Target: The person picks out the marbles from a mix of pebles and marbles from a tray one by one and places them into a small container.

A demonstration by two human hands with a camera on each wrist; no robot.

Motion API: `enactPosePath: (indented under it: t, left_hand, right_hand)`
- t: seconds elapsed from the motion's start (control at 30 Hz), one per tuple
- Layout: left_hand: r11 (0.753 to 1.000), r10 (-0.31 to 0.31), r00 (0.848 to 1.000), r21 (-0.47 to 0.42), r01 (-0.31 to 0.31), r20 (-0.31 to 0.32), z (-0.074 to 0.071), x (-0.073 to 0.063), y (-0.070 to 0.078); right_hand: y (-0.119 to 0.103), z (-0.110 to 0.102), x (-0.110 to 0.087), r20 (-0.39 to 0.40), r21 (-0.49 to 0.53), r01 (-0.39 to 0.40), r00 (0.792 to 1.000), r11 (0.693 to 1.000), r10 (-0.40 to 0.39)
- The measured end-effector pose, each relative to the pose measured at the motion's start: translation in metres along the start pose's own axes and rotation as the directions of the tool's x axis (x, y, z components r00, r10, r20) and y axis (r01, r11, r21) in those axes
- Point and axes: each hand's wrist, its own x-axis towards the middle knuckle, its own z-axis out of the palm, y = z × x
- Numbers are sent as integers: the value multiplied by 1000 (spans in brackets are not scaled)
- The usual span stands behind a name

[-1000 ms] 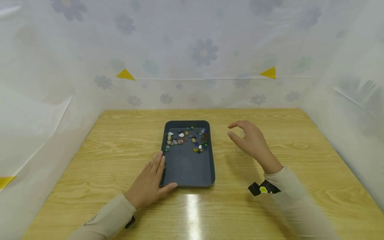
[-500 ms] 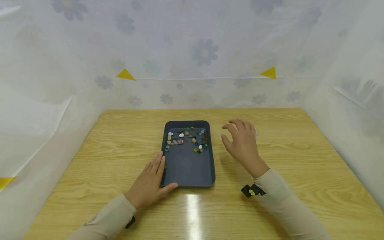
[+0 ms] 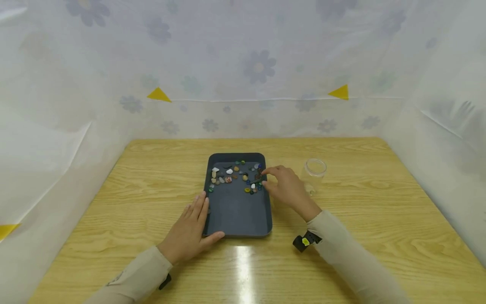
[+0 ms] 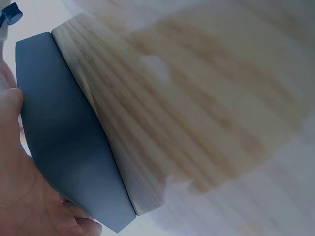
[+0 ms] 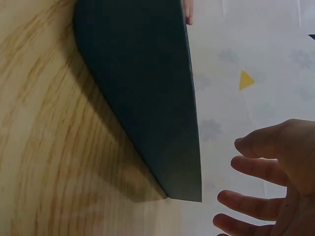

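A dark grey tray (image 3: 237,217) lies on the table with several small coloured stones (image 3: 228,180) in its far half. My left hand (image 3: 187,232) rests along the tray's near left edge, fingers straight and thumb at the front corner. Over the tray's right rim reaches my right hand (image 3: 290,190), its thumb and index finger parted just above the stones on that side. In the right wrist view the fingers (image 5: 251,206) are spread with nothing visible between them. Behind the right hand stands a clear jar (image 3: 315,168) without a lid; something small and pale shows near its bottom.
The wooden table (image 3: 133,181) is enclosed by a pale flowered curtain (image 3: 258,67) at the back and sides. Yellow triangles (image 3: 340,92) mark the curtain. The jar stands close to the right forearm.
My right hand has moved left and down from beside the jar to the tray's right rim, uncovering the jar. The left hand and the tray have stayed put.
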Motion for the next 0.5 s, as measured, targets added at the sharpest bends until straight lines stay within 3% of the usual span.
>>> enactPosePath:
  t: [0.17, 0.5]
  left_hand:
    - [1000, -10, 1000, -3, 10, 11, 0, 0, 0]
    - [1000, -9, 1000, 1, 9, 13, 0, 1, 0]
  right_hand:
    - [1, 13, 6, 109, 1, -64, 992, 998, 63]
    - [4, 32, 15, 129, -57, -138, 981, 989, 144]
